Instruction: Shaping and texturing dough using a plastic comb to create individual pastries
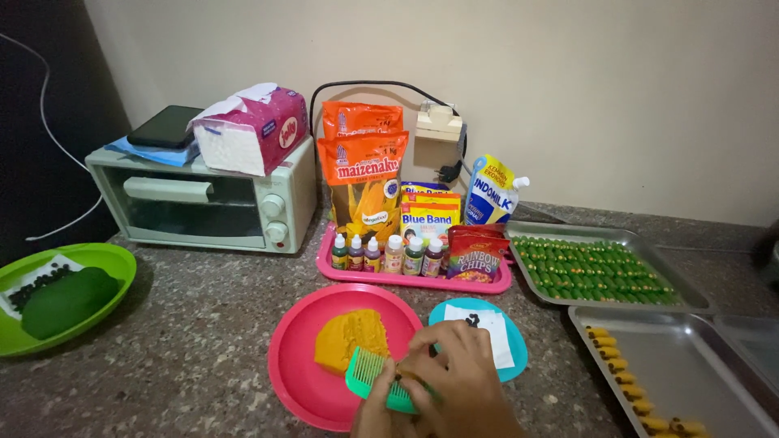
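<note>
My right hand (466, 373) and my left hand (380, 415) meet over the near edge of a pink plate (296, 373). Together they hold a teal comb (367, 375), teeth pointing up-left, with a small piece of orange dough pressed against it under my fingers. A larger lump of orange dough (349, 337) lies in the middle of the pink plate. Just right of the plate sits a small blue plate (515, 357) with a white paper and a few dark bits on it.
A metal tray (698, 381) at the right holds a row of orange dough pieces; behind it another tray (527, 231) carries green ones. A pink tray (406, 280) with packets and small bottles, a mini oven (203, 199) and a green plate (114, 259) stand around.
</note>
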